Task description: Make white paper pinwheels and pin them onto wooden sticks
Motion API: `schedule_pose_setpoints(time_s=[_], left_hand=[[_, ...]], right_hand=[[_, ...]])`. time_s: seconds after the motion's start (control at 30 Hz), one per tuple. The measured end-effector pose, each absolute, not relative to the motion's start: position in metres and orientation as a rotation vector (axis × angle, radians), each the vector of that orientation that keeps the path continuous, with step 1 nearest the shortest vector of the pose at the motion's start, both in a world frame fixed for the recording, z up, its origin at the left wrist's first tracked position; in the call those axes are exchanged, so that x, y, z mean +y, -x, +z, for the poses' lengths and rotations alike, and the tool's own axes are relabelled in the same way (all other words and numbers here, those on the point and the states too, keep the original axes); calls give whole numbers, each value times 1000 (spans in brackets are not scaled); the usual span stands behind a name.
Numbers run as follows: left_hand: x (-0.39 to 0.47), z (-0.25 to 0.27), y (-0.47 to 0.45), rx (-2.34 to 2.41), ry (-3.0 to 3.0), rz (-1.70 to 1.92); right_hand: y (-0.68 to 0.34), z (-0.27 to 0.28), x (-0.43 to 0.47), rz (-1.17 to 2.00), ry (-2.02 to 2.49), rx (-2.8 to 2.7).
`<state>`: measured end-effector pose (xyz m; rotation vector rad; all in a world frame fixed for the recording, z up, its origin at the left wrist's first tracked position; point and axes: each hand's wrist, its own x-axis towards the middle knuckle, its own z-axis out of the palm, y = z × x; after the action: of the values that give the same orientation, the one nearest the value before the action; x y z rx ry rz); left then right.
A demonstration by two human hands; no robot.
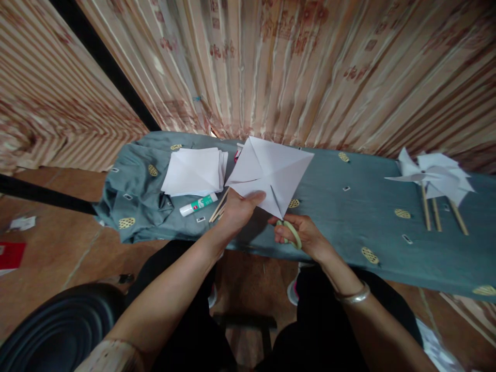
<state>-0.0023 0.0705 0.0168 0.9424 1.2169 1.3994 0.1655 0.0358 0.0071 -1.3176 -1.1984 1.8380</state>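
A square white paper sheet (281,165) with diagonal creases is raised above the cloth-covered table. My left hand (240,209) pinches its lower left side, thumb on top. At the sheet's near corner, my right hand (300,232) grips green-handled scissors (292,235); their blades are at the paper, and a dark slit runs from there toward the middle. Another slit shows at the left corner. Left of the sheet lie a stack of white paper (194,173), a glue stick (199,204) and several thin wooden sticks (217,209), partly hidden by my left hand.
Paper pinwheels (442,175) on wooden sticks lie at the right of the table's grey-green cloth (349,217). A pleated curtain (271,67) hangs behind the table. A black round stool (62,330) stands at lower left, near a red item (11,256) on the floor.
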Motion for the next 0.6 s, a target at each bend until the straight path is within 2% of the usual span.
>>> schedule_pose_setpoints(time_s=[0.6], left_hand=[[69,17,3,1243,-917,1392]], right_hand=[[-163,2,36,1787,1309,-1220]])
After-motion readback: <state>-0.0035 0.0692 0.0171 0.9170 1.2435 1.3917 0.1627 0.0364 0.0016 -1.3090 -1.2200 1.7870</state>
